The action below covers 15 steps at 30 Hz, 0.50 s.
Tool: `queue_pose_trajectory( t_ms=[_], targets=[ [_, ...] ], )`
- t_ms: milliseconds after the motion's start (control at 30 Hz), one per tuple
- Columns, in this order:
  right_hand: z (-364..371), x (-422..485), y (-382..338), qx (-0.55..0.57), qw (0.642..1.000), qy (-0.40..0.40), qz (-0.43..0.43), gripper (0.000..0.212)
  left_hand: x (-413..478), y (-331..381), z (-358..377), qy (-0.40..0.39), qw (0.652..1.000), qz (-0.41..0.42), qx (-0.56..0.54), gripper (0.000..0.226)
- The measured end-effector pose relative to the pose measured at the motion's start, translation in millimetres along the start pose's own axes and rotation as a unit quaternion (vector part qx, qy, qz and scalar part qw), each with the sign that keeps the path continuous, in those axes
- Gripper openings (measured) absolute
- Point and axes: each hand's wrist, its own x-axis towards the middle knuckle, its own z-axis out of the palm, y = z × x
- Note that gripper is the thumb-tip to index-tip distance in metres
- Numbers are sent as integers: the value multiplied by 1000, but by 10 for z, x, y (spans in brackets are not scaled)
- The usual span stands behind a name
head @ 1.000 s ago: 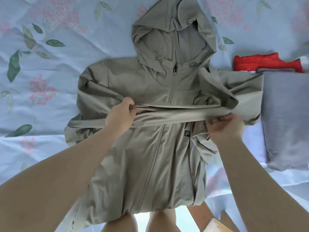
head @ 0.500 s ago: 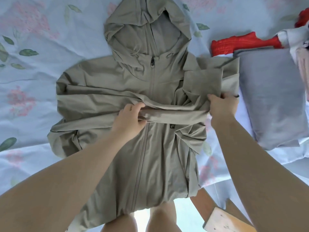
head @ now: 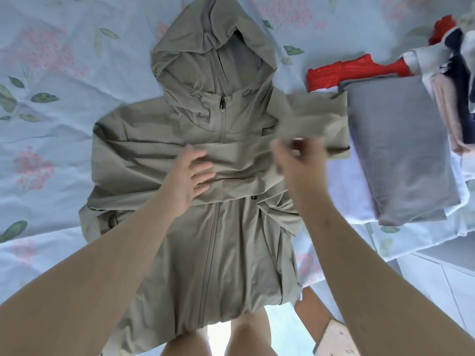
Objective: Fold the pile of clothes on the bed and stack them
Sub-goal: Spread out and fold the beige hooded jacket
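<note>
Khaki-beige hooded jacket (head: 226, 253) of thin, crinkly fabric lies face up on the bed, which is covered by a pale blue sheet printed with pink flowers and green leaves (head: 51, 73). Its hem hangs over the near edge, by the person's knees.

The left hand (head: 191, 176) reaches in from the lower left, forearm bare. Its fingers are straight and spread, and it rests palm down on the sleeve (head: 244, 165) folded across the chest. The right hand (head: 295, 160) hovers at the jacket's right side, wrist raised and fingers bent toward the cloth. It is blurred with motion, so I cannot tell whether it pinches any fabric. The two hands are apart, with the chest fold between them.

The jacket's hood (head: 205, 55) points away from the person, open and rumpled, with a drawcord loop at its base. The front zip (head: 209, 253) is closed and runs straight down the middle, with a dark puller at the collar. The folded sleeve forms a flat band across the chest. At the right, a rectangular sleeve flap (head: 316, 116) sticks out sideways, and its cuff end touches a folded grey garment (head: 401, 155) lying alongside. Beyond that lie a red ribbed garment (head: 339, 73) and a loose heap of white, navy and pink clothes (head: 452, 73) – the heap is partly out of view.
</note>
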Motion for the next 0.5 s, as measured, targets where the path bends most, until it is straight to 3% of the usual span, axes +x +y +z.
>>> queue_pose_trajectory(
  t_ms=[67,100,133,167,200,267,333,367,433,500],
  targets=[
    [188,-88,-44,-130,957,-258,12,24,-30,35,-182,-8,974,-8,-226,64],
    [217,-106,14,-150,938,-312,30,18,-11,34,-269,3,956,-10,-294,71],
    [211,-108,88,-149,941,-299,47,13,-6,32,-332,16,943,-16,-332,74],
    [179,-86,173,-129,961,-231,75,10,-3,40,-362,24,939,-22,-343,73],
    [127,-45,270,-119,980,-115,113,9,4,33,-375,35,943,-29,-330,67],
    [16,33,426,-154,964,118,181,6,0,22,-337,67,966,-41,-248,45],
    [-138,115,546,-146,934,218,242,30,6,-16,-270,164,981,-48,-90,34],
    [-205,158,587,-125,923,237,276,43,22,-63,-231,238,971,-33,5,38],
    [-270,252,620,-44,910,247,329,53,-30,-120,-116,362,898,34,247,50],
    [-293,351,636,43,915,229,328,25,-107,-173,21,353,819,186,412,53]
  ],
)
